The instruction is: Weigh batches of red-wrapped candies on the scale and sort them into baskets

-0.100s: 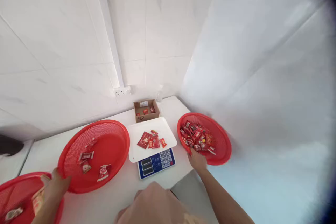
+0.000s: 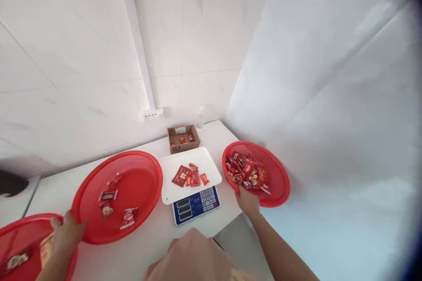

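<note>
My left hand is closed on the near-left rim of a large red plastic basket, which holds several red-wrapped sweets. Beneath that forearm, a second red basket reaches out of view at the lower left, with a few packets inside. On the right, the fingers of my right hand grip the near rim of another red basket, where a heap of red-wrapped sweets lies. Between the baskets stands a blue digital scale; its white tray carries several red packets.
A small cardboard box with a few sweets stands behind the scale. The wall socket is above the white table. A grey flat surface lies near my right forearm. A pinkish, blurred shape covers the bottom middle.
My left hand and the two left baskets have shifted very slightly to the left. My right hand and its basket look nearly unmoved.
</note>
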Demonstrator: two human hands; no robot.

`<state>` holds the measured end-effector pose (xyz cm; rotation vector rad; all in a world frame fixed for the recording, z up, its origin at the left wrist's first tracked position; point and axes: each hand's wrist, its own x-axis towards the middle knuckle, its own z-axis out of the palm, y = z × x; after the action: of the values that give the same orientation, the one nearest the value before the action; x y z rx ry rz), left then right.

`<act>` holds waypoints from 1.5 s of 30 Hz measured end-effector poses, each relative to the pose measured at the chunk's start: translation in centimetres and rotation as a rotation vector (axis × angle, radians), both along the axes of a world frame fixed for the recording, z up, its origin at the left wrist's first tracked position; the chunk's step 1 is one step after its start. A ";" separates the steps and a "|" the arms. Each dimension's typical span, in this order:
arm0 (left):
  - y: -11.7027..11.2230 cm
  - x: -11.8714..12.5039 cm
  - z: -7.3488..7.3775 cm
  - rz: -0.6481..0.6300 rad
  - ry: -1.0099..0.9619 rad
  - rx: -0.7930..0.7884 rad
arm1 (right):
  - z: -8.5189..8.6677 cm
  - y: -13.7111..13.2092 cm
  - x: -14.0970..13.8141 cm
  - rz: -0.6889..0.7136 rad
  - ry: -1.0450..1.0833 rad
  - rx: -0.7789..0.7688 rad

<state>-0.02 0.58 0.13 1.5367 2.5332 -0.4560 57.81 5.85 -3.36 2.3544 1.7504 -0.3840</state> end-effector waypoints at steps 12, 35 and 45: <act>-0.5 4.7 -1.5 0.114 -0.061 0.239 | 0.4 0.0 -0.3 -0.019 0.014 0.020; -0.5 5.6 -1.2 0.075 -0.142 0.123 | 0.3 -0.1 -0.3 -0.022 0.001 0.025; -0.7 11.5 -0.7 -0.166 -0.279 -0.007 | 0.6 -0.1 -0.4 -0.021 0.001 0.012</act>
<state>11.52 -0.11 -0.58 1.6841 2.2050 -0.2473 57.41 5.73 -2.72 2.3836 1.7342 -0.3791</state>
